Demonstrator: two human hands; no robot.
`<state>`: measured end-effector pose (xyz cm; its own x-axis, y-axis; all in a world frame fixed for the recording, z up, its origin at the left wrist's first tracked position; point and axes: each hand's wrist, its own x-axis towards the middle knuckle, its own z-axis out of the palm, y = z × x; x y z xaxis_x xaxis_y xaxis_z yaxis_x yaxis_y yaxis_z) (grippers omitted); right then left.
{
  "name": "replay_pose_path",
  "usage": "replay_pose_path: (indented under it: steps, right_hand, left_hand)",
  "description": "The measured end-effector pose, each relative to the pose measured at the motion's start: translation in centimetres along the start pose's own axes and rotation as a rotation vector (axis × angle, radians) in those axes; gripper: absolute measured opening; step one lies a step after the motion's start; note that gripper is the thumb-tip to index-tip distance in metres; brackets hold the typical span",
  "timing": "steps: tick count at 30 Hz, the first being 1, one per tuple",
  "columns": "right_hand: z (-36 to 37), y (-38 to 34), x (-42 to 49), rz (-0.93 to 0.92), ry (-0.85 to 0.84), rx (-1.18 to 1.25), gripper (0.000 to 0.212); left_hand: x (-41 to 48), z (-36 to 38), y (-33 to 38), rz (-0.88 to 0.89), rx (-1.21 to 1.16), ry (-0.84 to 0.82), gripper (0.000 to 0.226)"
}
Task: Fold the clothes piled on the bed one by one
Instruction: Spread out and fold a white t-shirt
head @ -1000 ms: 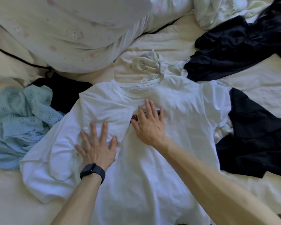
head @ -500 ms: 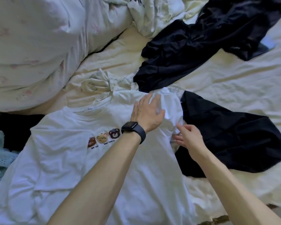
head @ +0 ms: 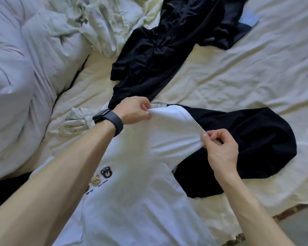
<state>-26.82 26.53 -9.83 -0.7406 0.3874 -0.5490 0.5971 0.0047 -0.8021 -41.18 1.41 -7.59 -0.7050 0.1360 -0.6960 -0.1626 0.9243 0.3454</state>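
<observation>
Both hands were shifted onto the short sleeve of the white cotton bear-print T-shirt at lower centre; its hem was pinched by left hand and right hand. Sleeve fold judged underway; inward laying required next.

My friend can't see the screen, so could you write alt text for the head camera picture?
A left hand and a right hand pinch opposite corners of one sleeve of a white T-shirt spread on a cream bed sheet. One black garment lies under that sleeve; a second black garment lies beyond it.
</observation>
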Motion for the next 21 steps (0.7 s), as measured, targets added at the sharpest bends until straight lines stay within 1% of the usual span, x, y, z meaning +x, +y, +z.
replay_pose_path:
  steps: [2, 3, 4, 5, 6, 7, 8, 9, 10, 13, 15, 16, 17, 19, 21]
  right_hand:
    - [-1.0, 0.5, 0.8, 0.126, 0.009, -0.069, 0.015]
    - [-1.3, 0.7, 1.1, 0.207, -0.020, -0.082, 0.017]
    - [-1.5, 1.0, 1.2, 0.272, -0.059, -0.082, 0.025]
    - [-1.5, 1.2, 1.2, 0.316, -0.091, -0.095, 0.035]
    - [-1.5, 1.3, 1.1, 0.341, -0.121, -0.136, 0.041]
    - [-1.3, 1.5, 1.0, 0.355, -0.154, -0.187, 0.044]
    - [-1.0, 1.7, 1.0, 0.364, -0.188, -0.225, 0.045]
    - [-0.8, 1.9, 0.9, 0.373, -0.220, -0.247, 0.043]
    - [-0.4, 2.1, 0.9, 0.377, -0.242, -0.245, 0.039]
    - [0.0, 2.7, 1.2, 0.391, -0.266, -0.142, 0.022]
    - [-0.1, 2.9, 1.4, 0.384, -0.241, -0.052, 0.020]
    - [-0.2, 2.9, 1.4, 0.373, -0.215, -0.006, 0.020]
    - [-0.4, 3.1, 1.5, 0.358, -0.189, 0.044, 0.018]
    - [-0.7, 3.1, 1.3, 0.328, -0.157, 0.158, 0.010]
    - [-0.7, 3.1, 0.9, 0.307, -0.155, 0.238, 0.013]
  left_hand:
    - [1.0, 0.4, 1.1, -0.039, -0.032, -0.102, 0.046]
    - [1.4, 0.8, 1.7, -0.082, -0.047, -0.163, 0.055]
    - [2.0, 1.3, 2.2, -0.117, -0.075, -0.187, 0.052]
    - [2.6, 1.9, 2.6, -0.130, -0.117, -0.164, 0.037]
    - [3.1, 2.5, 3.1, -0.134, -0.148, -0.108, 0.023]
    - [3.6, 2.9, 3.6, -0.137, -0.159, -0.059, 0.025]
    - [4.0, 3.2, 4.0, -0.144, -0.156, -0.052, 0.035]
    - [4.3, 3.4, 4.5, -0.151, -0.143, -0.078, 0.045]
    - [4.7, 3.6, 4.9, -0.154, -0.131, -0.114, 0.050]
    - [5.3, 3.2, 6.0, -0.189, -0.078, -0.146, 0.039]
    - [5.6, 2.6, 6.6, -0.139, -0.088, -0.127, 0.019]
    - [5.7, 2.3, 6.9, -0.100, -0.180, -0.084, 0.009]
    - [5.7, 2.0, 7.3, -0.071, -0.321, -0.030, 0.006]
    - [5.5, 1.6, 8.0, -0.020, -0.534, 0.080, 0.017]
    - [5.5, 1.6, 8.2, 0.010, -0.545, 0.116, 0.017]
